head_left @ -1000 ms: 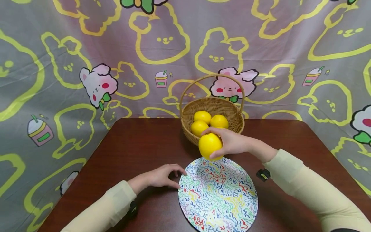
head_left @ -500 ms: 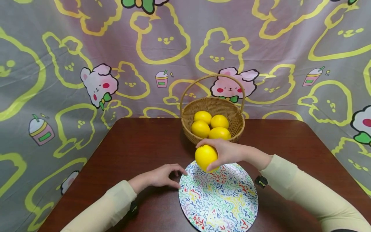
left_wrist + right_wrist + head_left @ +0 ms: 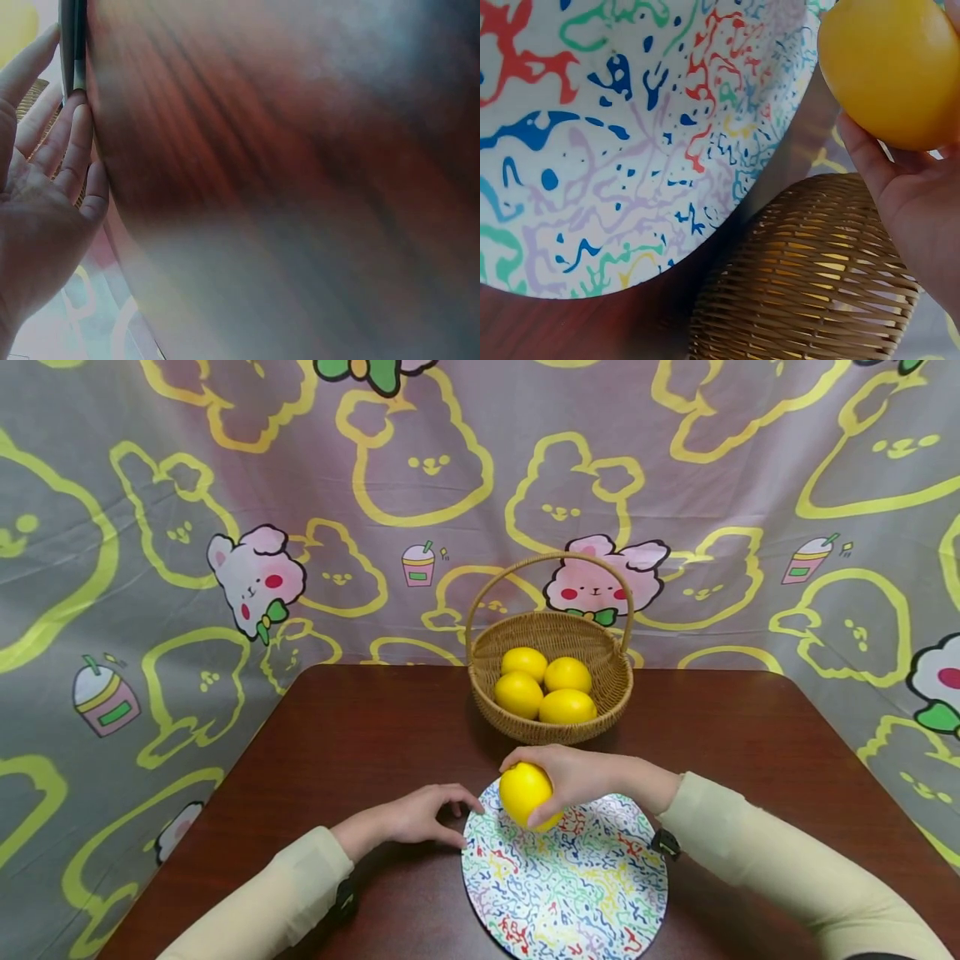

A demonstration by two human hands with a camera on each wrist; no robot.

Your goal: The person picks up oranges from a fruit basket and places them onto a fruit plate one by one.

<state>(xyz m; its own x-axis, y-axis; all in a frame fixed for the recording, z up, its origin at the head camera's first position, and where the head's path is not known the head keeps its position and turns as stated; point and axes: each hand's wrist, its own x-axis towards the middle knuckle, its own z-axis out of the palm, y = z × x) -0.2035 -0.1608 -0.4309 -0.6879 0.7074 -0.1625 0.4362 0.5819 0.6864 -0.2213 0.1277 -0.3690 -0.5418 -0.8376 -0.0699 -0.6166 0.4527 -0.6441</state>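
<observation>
My right hand (image 3: 573,777) grips a smooth yellow lemon (image 3: 524,793) between thumb and fingers. It holds the lemon close over the far left part of a flat round board (image 3: 570,877), white with coloured squiggles. The right wrist view shows the same lemon (image 3: 892,71) with fingers beneath its side. At the board's left edge rests my left hand (image 3: 420,814), its thumb and fingertips right at the rim. In the left wrist view, that hand's fingers (image 3: 73,154) reach loosely toward the thin edge, with nothing held.
Behind the board stands a wicker basket (image 3: 551,731) with a tall arched handle, holding several lemons (image 3: 567,706). All of it sits on a dark brown wooden table (image 3: 375,727). A patterned cloth (image 3: 480,485) hangs behind and around the table.
My right hand has carried the lemon from in front of the basket toward me and slightly left, down over the board. The left hand has stayed at the rim.
</observation>
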